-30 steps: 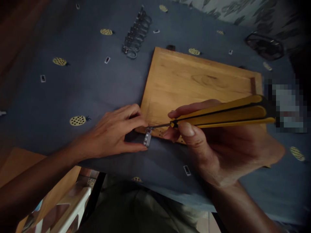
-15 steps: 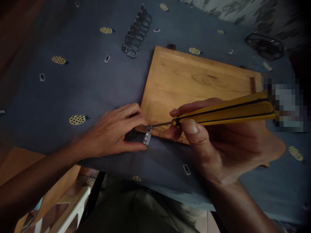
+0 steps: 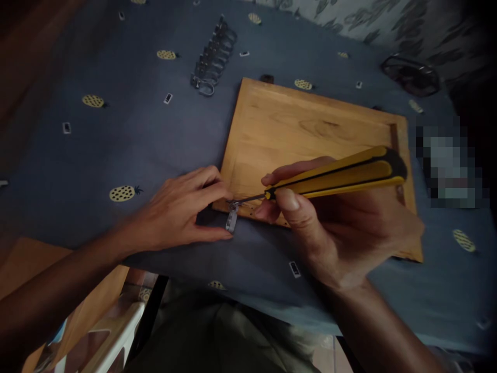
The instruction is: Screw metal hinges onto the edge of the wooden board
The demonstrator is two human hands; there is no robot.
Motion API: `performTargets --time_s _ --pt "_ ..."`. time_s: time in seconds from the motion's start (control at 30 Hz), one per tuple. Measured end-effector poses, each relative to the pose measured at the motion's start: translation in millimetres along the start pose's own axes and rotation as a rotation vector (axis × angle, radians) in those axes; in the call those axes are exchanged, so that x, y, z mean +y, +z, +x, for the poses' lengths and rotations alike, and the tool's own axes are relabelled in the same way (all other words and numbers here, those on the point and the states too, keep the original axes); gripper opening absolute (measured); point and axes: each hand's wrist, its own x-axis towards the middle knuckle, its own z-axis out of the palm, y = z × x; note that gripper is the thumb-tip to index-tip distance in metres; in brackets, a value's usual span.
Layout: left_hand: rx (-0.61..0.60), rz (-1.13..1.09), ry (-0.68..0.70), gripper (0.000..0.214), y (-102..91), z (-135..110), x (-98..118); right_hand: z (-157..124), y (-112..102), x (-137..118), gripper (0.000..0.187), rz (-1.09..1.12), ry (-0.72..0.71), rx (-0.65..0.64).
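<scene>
A yellow-and-black screwdriver [image 3: 330, 176] is gripped in my right hand [image 3: 341, 233], its handle slanting up to the right. The screwdriver's thin shaft points left, its tip at a small silvery metal fitting [image 3: 232, 220]. That fitting sits at the near left corner of a framed wooden panel [image 3: 279, 134] and sticks out past its edge. My left hand [image 3: 182, 210] closes on the fitting, forefinger at its upper end on the panel and thumb at its lower end. Small dark holes show along the panel's near edge, partly covered by my right fingers.
A blue tablecloth [image 3: 135, 150] with pineapple prints lies beneath everything. Several dark looped pieces [image 3: 213, 57] stand in a row behind the panel. A dark-rimmed object [image 3: 411, 75] lies at the far right, near a blurred-out patch. A white plastic stool [image 3: 116, 336] is at lower left.
The screwdriver handle has turned in my right hand, and that hand has shifted slightly left. The whole view has moved a little. My left hand keeps its hold on the metal fitting.
</scene>
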Motion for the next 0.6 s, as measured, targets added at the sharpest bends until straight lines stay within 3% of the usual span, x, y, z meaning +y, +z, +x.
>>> performTargets --time_s 0.3,0.43,0.6 --pt "0.004 0.004 -0.002 0.029 0.0 -0.4 0.4 2.8 -0.8 1.3 0.017 -0.121 -0.088 -0.041" --pt "-0.005 0.007 -0.018 0.030 -0.7 0.0 1.2 7.4 0.5 4.4 0.015 -0.210 -0.182 0.017" --pt "-0.011 -0.003 -0.026 0.027 -0.7 0.5 1.0 13.6 5.8 1.5 0.019 -0.147 -0.162 0.052"
